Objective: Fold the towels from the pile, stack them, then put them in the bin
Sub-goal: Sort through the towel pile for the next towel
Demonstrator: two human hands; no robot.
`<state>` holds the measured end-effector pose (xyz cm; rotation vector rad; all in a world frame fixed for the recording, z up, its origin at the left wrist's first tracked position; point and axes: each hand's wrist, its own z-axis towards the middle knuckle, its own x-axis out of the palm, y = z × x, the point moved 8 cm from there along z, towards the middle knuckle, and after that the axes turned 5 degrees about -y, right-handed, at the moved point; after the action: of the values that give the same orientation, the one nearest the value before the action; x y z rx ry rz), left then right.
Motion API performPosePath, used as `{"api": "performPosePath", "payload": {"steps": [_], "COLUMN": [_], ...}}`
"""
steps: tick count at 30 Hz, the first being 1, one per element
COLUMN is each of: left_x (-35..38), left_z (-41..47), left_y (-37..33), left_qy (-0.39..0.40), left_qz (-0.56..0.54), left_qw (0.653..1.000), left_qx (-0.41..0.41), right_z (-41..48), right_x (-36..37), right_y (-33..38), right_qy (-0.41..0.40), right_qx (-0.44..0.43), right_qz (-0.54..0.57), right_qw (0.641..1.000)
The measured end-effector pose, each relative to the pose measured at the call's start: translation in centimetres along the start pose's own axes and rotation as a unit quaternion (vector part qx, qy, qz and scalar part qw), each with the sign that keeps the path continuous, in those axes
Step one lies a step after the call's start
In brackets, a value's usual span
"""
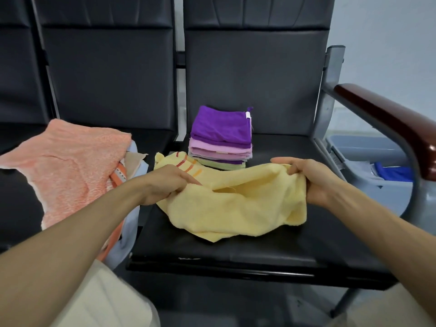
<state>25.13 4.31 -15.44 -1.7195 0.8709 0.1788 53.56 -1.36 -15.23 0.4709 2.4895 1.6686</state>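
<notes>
A crumpled yellow towel [238,206] with orange stripes lies on the black seat [247,251] in front of me. My left hand [165,185] pinches its left edge. My right hand [313,180] grips its right edge, fingers curled into the cloth. Behind the towel stands a stack of folded towels [220,138], purple on top, then pink, mauve and pale green. On the seat to the left sits the pile of unfolded towels [68,166], with a large orange-pink one uppermost and blue, beige and orange cloth beneath. A grey bin [368,175] stands at the right, past the armrest.
A dark wooden armrest [389,123] on a grey metal frame separates the seat from the bin, which holds blue and grey cloth. Black seat backs rise behind. A gap runs between the two seats. My light trouser legs show at the bottom.
</notes>
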Motion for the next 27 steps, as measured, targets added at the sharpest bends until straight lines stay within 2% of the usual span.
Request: {"api": "performPosePath", "payload": {"steps": [4,6,10,12,14,18,24,27], "left_x": [-0.8,-0.9,-2.3,-3.1,-4.2,-6.8,-11.6,-13.9], "left_z": [-0.1,-0.3,-1.2,-1.4,-1.6,-3.5,-8.8,-11.6], "left_y": [-0.6,-0.9,-2.9,-3.9,-5.3,-8.9,-15.2,-18.4], "left_qy": [-0.038,-0.050,-0.113,-0.111,-0.104,-0.128,-0.231,-0.276], "left_qz": [-0.208,-0.252,-0.198,-0.184,-0.155,-0.109,-0.046,0.022], "left_qw": [0.977,0.966,0.971,0.972,0.975,0.966,0.939,0.923], "left_qx": [-0.004,0.011,0.076,0.096,0.125,0.196,0.249,0.267], "right_z": [-0.5,-0.6,-1.6,-2.3,-3.3,-5.2,-9.1,-11.5], "right_x": [0.5,0.3,0.9,1.5,1.4,0.4,-0.8,-2.1], "right_y": [-0.1,-0.1,0.5,1.4,3.5,8.2,13.6,16.5], "right_qy": [0.010,-0.014,0.023,0.052,0.029,-0.069,-0.077,-0.094], "right_qx": [-0.031,-0.043,-0.014,-0.003,-0.024,-0.125,-0.188,-0.217], "right_qz": [-0.024,-0.041,-0.046,-0.032,-0.007,0.001,0.054,0.090], "right_qw": [0.999,0.998,0.999,0.998,0.999,0.990,0.978,0.967]}}
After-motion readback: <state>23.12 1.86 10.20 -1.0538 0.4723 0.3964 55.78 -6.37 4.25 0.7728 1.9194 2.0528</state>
